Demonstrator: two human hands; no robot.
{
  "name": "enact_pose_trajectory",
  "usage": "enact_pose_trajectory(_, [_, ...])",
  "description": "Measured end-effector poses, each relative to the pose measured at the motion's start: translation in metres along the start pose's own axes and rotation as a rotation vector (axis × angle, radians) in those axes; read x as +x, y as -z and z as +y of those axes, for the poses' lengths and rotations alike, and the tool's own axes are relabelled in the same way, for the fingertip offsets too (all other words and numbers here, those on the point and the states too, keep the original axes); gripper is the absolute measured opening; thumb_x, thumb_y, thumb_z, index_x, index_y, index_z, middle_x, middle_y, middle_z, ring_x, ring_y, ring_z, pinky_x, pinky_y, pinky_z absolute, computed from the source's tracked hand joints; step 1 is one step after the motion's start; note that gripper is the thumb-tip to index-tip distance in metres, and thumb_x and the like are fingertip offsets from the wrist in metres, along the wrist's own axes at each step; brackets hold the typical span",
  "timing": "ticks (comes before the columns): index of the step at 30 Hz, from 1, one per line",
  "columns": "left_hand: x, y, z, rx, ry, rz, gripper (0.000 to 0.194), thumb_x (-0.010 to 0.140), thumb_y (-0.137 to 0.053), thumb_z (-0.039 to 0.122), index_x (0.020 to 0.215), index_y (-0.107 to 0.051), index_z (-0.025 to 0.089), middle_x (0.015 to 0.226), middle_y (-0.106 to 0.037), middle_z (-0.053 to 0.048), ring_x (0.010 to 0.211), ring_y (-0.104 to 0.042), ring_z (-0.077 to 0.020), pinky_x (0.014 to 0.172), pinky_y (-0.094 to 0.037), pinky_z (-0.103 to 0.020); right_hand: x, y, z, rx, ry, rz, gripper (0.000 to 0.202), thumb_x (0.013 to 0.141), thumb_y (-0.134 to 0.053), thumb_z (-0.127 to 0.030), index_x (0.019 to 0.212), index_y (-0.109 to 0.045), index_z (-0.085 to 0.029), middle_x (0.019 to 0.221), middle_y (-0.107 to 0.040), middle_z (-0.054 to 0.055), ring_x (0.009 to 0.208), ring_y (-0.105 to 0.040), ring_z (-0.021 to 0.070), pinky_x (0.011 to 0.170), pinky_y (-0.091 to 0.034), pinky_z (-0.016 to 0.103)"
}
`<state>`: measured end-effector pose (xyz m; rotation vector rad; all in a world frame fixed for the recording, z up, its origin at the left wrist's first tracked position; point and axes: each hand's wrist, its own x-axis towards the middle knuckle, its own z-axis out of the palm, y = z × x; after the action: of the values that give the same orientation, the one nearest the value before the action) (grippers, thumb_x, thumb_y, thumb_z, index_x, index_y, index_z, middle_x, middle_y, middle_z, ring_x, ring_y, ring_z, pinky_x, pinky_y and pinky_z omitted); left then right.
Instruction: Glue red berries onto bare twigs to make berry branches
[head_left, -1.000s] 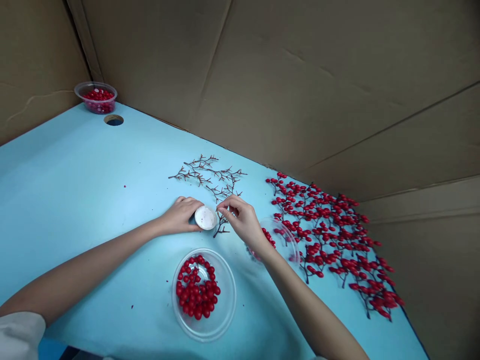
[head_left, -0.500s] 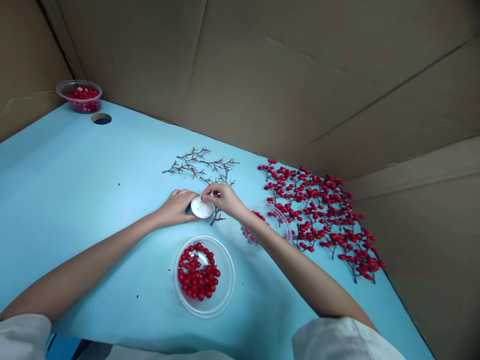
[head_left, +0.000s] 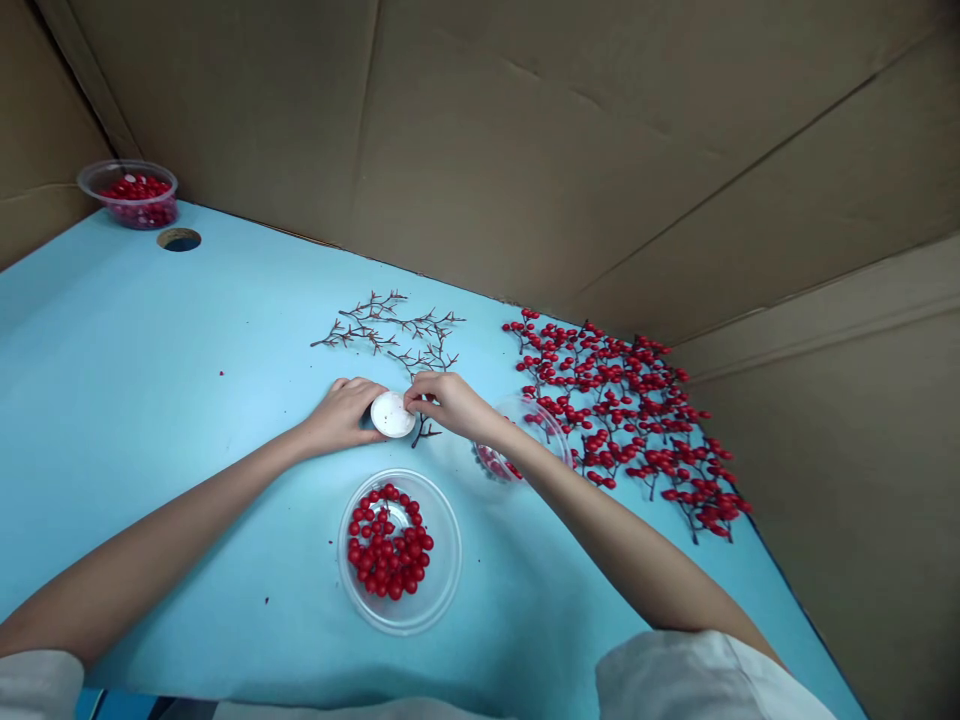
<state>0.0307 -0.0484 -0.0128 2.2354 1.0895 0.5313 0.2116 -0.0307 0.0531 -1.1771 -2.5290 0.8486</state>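
My left hand (head_left: 349, 415) grips the side of a small white cup (head_left: 391, 416), tilted so that its pale inside with a few dark specks shows. At the cup's right rim, my right hand (head_left: 446, 405) is closed in a pinch; whatever its fingertips hold is too small to make out. Bare brown twigs (head_left: 390, 325) lie just beyond both hands, and one twig end pokes out below the right hand. Nearer to me stands a clear round bowl (head_left: 442, 590) with red berries (head_left: 390, 550) in it.
Under my right forearm is another clear container (head_left: 551, 425) with some red pieces. Many berry-covered branches (head_left: 622, 400) spread over the table's right side. A clear tub of red berries (head_left: 139, 195) stands at the far left corner, by a round table hole (head_left: 179, 240). Cardboard walls (head_left: 465, 150) enclose the back.
The right hand's fingertips have shifted slightly at the cup, from over its upper inside to its right rim. The whole view has moved a little, so things appear further left.
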Motion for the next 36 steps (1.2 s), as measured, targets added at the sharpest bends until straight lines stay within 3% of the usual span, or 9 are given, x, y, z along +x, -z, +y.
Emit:
enact_pose_trajectory(4, [0.000,-0.001,-0.001,0.007,-0.001,0.000,0.043,0.066,-0.057,0.044,0.100,-0.048,0.019,0.104,-0.056,-0.006,0.101,-0.046,-0.0241,0.084,-0.029,-0.036,-0.005,0.005,-0.001,0.018,-0.016,0.029,0.010,0.071,-0.056,-0.010,0.067,-0.062,-0.016,0.063,-0.056,-0.001,0.060,-0.049,0.0096,0.059,-0.039,0.022])
enact_pose_trajectory(10, [0.000,-0.001,-0.001,0.017,-0.004,0.014,0.044,0.066,-0.058,0.043,0.101,-0.046,0.018,0.104,-0.055,-0.006,0.101,-0.045,-0.0233,0.083,-0.030,-0.036,-0.002,0.006,-0.005,0.013,-0.065,0.183,0.009,0.073,-0.053,-0.012,0.069,-0.060,-0.016,0.069,-0.057,0.002,0.062,-0.049,0.0105,0.059,-0.039,0.023])
enact_pose_trajectory(15, [0.000,0.001,0.000,0.012,-0.011,0.011,0.043,0.066,-0.058,0.044,0.098,-0.047,0.017,0.104,-0.056,-0.007,0.100,-0.046,-0.0233,0.083,-0.030,-0.036,-0.005,0.012,-0.014,0.006,0.011,0.214,0.010,0.075,-0.051,-0.014,0.071,-0.060,-0.017,0.072,-0.057,0.002,0.068,-0.051,0.0121,0.061,-0.039,0.024])
enact_pose_trajectory(21, [0.000,0.000,-0.001,0.013,-0.012,0.018,0.043,0.064,-0.060,0.043,0.098,-0.046,0.019,0.102,-0.056,-0.005,0.099,-0.047,-0.0236,0.081,-0.031,-0.036,0.003,-0.002,-0.013,-0.150,-0.049,0.158,0.008,0.073,-0.054,-0.010,0.070,-0.059,-0.016,0.068,-0.053,0.001,0.068,-0.049,0.0122,0.062,-0.039,0.024])
enact_pose_trajectory(28, [0.001,-0.001,-0.002,0.024,-0.019,0.023,0.040,0.065,-0.059,0.044,0.092,-0.047,0.016,0.095,-0.056,-0.006,0.096,-0.048,-0.0229,0.079,-0.032,-0.035,0.013,-0.023,-0.020,-0.279,-0.117,0.185,0.006,0.075,-0.053,-0.014,0.073,-0.058,-0.014,0.073,-0.050,0.005,0.075,-0.044,0.0172,0.068,-0.036,0.028])
enact_pose_trajectory(36, [0.000,0.000,0.000,0.025,-0.015,0.029,0.034,0.066,-0.059,0.042,0.086,-0.047,0.016,0.095,-0.056,-0.006,0.094,-0.048,-0.0222,0.079,-0.032,-0.034,0.010,-0.029,-0.035,-0.337,-0.086,0.035,0.009,0.072,-0.053,-0.010,0.067,-0.058,-0.015,0.069,-0.052,0.004,0.072,-0.040,0.0170,0.065,-0.033,0.027])
